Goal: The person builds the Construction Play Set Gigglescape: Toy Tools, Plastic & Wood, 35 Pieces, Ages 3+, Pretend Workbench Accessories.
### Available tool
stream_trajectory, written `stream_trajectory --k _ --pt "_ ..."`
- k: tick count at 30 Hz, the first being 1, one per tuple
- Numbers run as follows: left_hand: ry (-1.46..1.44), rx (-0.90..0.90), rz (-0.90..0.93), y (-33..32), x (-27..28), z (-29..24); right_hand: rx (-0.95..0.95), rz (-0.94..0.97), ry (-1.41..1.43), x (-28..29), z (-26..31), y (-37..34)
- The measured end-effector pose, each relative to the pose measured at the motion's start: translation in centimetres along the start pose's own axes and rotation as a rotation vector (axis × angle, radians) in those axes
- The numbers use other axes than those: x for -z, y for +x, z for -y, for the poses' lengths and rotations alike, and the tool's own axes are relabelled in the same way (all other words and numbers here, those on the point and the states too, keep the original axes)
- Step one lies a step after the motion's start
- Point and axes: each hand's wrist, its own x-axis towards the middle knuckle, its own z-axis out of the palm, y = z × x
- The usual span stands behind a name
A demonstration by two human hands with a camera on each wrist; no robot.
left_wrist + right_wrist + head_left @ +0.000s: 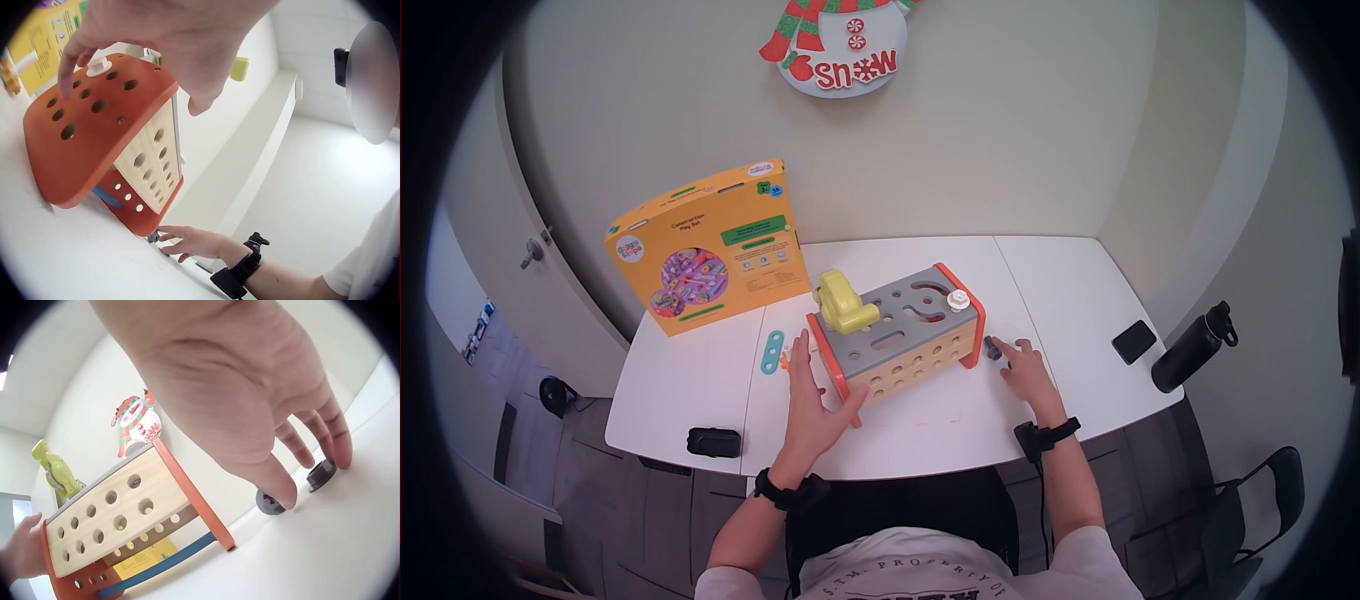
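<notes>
Bench [915,335] stands near the centre of the head view on a white desk [940,430], within reach of both hands. At its near left corner, the left hand [815,400] has its grip spread, thumb well apart from the fingers, probably to steady the bench; whether it touches is hard to judge. Right of centre, the right hand [1027,375] reaches down to two dark bolts [993,348] beside the bench. A yellow tool [843,305] rests on the bench's left part, and a box [710,245] stands upright at upper left, likely kept out of the way. In the left wrist view, the bench's red end [94,144] fills the left of the frame; the left hand's fingers reach over it near a white nut [99,67], pinching nothing that shows. In the right wrist view, the right hand covers the upper middle, its grip loosely parted: the thumb touches one bolt right of centre, while a fingertip meets the other farther right, perhaps to keep both from rolling.
</notes>
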Motion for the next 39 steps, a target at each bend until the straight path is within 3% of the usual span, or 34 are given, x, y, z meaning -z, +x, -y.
stream_trajectory --k 10,13,16,19,25,29,32,39 --pt "0.118 -0.085 0.024 0.5 0.7 1.3 0.113 -0.064 0.129 0.0 1.2 -0.2" --pt "0.112 -0.085 0.105 1.1 2.0 1.7 0.129 -0.057 0.158 -0.3 1.3 0.0" --pt "0.035 0.052 0.19 1.6 3.9 1.2 0.146 -0.05 0.184 0.2 1.7 -0.2" --pt "0.02 0.035 0.344 2.1 6.9 0.5 0.137 -0.023 0.194 0.8 2.6 -0.3" --pt "0.114 0.142 0.149 3.3 8.9 3.2 0.119 -0.008 0.238 2.1 2.9 -0.6" --pt "0.268 -0.024 0.033 4.4 8.1 8.3 0.149 -0.073 0.23 2.7 3.1 -0.8" --pt "0.377 -0.099 0.052 6.0 7.1 10.1 0.195 -0.141 0.214 3.1 3.4 -1.0" --pt "0.468 -0.001 0.161 8.3 4.6 11.8 0.245 -0.24 0.248 6.0 4.5 -2.1"
